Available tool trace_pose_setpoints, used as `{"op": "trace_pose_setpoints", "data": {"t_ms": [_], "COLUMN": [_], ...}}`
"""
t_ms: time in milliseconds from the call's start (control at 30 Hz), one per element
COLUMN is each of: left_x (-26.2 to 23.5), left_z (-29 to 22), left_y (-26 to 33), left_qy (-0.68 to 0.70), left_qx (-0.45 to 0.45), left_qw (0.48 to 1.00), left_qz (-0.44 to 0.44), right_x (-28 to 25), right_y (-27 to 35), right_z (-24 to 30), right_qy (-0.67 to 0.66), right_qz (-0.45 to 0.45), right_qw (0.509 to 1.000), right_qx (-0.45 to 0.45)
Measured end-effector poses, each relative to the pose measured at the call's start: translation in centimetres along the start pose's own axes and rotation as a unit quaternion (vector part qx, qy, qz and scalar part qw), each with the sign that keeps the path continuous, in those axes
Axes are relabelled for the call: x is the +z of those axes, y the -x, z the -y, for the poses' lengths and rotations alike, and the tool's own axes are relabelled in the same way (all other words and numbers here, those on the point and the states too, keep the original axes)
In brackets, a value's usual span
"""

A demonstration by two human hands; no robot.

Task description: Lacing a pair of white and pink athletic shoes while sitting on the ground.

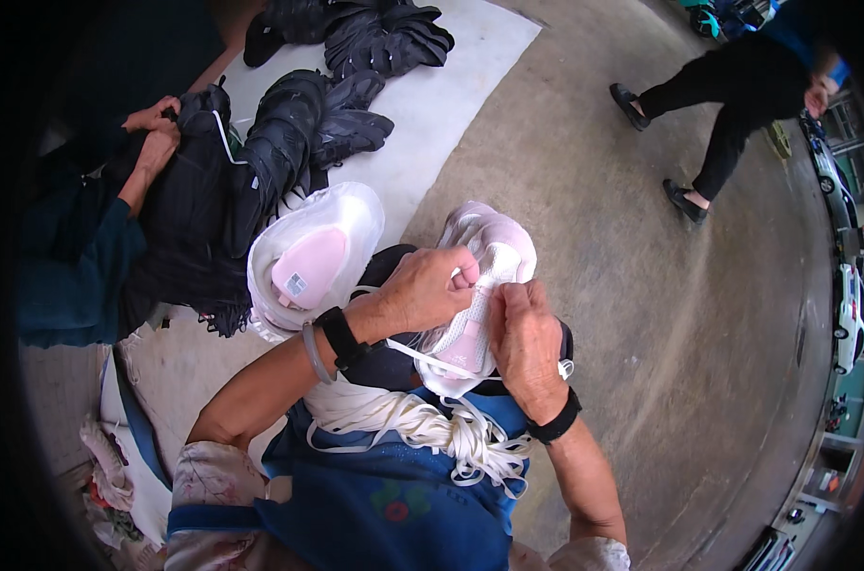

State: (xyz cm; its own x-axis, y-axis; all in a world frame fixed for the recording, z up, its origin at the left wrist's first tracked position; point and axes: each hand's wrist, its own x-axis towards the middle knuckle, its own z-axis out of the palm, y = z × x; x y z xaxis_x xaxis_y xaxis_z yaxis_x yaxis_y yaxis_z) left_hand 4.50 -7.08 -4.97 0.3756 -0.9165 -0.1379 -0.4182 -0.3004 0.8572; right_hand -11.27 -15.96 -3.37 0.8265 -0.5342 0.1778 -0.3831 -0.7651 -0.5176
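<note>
A white and pale pink shoe upper (492, 242) lies in front of me, over dark cloth on my lap. My left hand (430, 288) is closed above its left side, fingers curled together. On the opposite side, my right hand (527, 328) is closed, thumb and fingertips pinched together at the white mesh. What either hand pinches is too small or hidden to see. A white shoelace (427, 358) runs across the near part of the upper. A thick bundle of white laces (394, 411) lies across my blue apron (384, 495).
Left of my hands is another white upper (360, 214) with a pink insole (310, 267). Several stacks of black uppers (284, 119) lie on a white surface (479, 62). A co-worker's hands (153, 133) work on black pieces at left. Another person (727, 105) stands on the concrete floor (641, 314).
</note>
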Motion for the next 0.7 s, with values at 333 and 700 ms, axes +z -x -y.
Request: {"op": "trace_pose_setpoints", "data": {"t_ms": [333, 700], "left_x": [-0.4, -1.3], "left_z": [0.5, 0.8], "left_y": [-0.8, -0.4], "left_qy": [-0.006, -0.055], "left_qx": [0.044, 0.116], "left_qw": [0.999, 0.990], "left_qz": [-0.004, 0.052], "right_x": [2.1, 2.7], "right_y": [-0.4, 0.3], "right_z": [-1.5, -1.6], "right_qy": [-0.088, -0.038], "right_qz": [-0.026, -0.007], "right_qw": [0.995, 0.997], "right_qx": [0.038, 0.061]}}
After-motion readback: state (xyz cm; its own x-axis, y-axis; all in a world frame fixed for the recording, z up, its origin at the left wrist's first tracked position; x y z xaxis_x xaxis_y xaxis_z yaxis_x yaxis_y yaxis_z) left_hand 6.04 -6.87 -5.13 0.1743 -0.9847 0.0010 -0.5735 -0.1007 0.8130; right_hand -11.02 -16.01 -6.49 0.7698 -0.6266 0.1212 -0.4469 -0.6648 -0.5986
